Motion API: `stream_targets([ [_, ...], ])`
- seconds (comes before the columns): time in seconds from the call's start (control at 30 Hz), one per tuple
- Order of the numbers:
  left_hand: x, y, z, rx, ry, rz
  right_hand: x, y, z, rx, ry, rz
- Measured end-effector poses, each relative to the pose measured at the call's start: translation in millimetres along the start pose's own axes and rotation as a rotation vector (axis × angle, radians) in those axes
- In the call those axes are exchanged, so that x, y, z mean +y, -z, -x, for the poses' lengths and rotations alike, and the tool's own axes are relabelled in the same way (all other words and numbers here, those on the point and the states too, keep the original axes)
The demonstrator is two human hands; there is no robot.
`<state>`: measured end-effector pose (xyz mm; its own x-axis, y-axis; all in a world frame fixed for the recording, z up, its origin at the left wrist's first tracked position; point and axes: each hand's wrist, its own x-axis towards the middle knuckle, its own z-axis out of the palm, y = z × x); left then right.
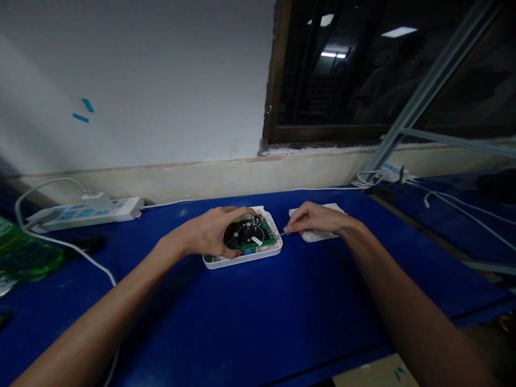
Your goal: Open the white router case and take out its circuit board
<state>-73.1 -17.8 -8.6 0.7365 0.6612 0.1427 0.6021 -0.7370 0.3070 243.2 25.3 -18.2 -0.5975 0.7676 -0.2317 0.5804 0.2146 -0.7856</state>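
A shallow white housing (242, 260) lies on the blue table, with a green circuit board (272, 232) and thin wires inside it. Spread over its left part, my left hand (220, 231) grips the board or housing between thumb and fingers; which of them is unclear. Just right of the housing, my right hand (312, 219) pinches the end of a thin white wire (282, 233) that runs from the housing. Behind and under the right hand lies a second white panel (318, 235), partly hidden.
On the blue table (250, 317), a white power strip (127, 208) with plugs and cables lies at the left, beside a green bottle (32, 250). Another power strip (391, 172) is at the right, near a metal frame (427, 88). A wall and window stand behind.
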Motion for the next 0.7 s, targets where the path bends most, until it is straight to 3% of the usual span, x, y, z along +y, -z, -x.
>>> stream_targets([
  [0.17,2,0.8,-1,0.007,0.001,-0.012,-6,12,14,0.067,0.000,0.113],
  [0.27,4,2.0,-1,-0.002,0.014,0.009,-11,10,14,0.270,-0.064,0.265],
  [0.33,4,2.3,-1,-0.003,0.021,0.009,-14,-2,7,0.456,-0.128,0.455],
  [0.4,5,2.3,-1,0.000,0.023,0.007,-17,-20,-2,0.535,-0.153,0.666],
  [0.57,4,2.1,-1,0.008,0.009,0.001,-27,-60,-15,0.593,-0.189,0.750],
  [0.7,6,2.0,0,0.004,0.006,-0.005,-27,-65,-19,0.557,-0.137,0.733],
])
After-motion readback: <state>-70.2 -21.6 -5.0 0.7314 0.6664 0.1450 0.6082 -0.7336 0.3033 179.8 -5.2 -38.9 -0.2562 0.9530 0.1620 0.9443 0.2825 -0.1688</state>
